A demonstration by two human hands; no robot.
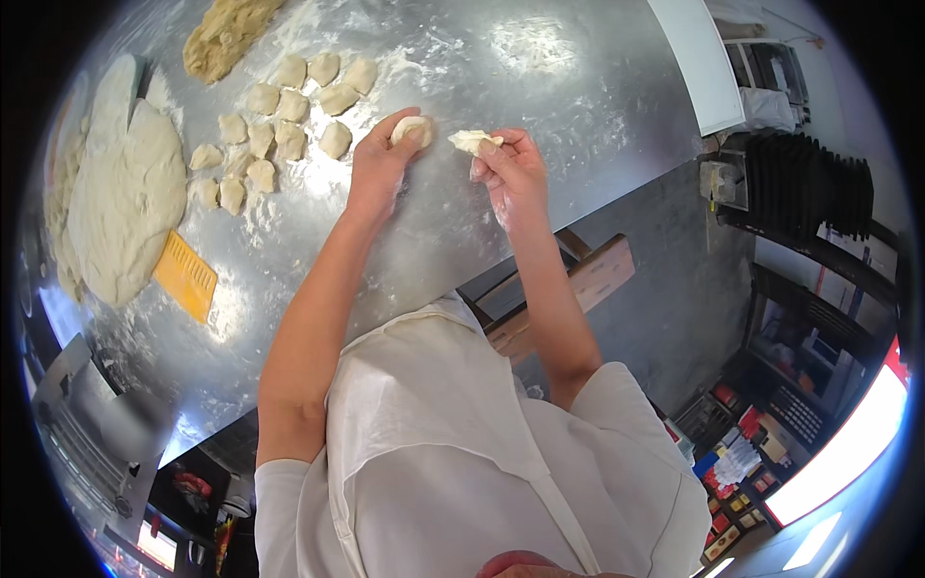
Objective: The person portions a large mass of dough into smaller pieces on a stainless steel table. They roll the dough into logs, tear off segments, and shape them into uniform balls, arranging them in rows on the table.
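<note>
My left hand [381,162] holds a small round piece of dough [412,131], with the thumb pressed over it. To its right, my right hand [514,170] pinches a flattened, ragged bit of dough [473,141] between thumb and fingers. A gap separates the two pieces, and both are held above the steel worktop [419,238]. Flour dusts the skin of my right hand. Left of my left hand lie several small dough pieces [292,107] on floured metal.
A large slab of dough [130,195] spreads at the left, a yellow plastic scraper [186,278] against its lower edge. A yellowish dough mass [224,36] lies at the far edge. A wooden bench [592,278] stands below the worktop's near edge; stacked black chairs [802,180] are at right.
</note>
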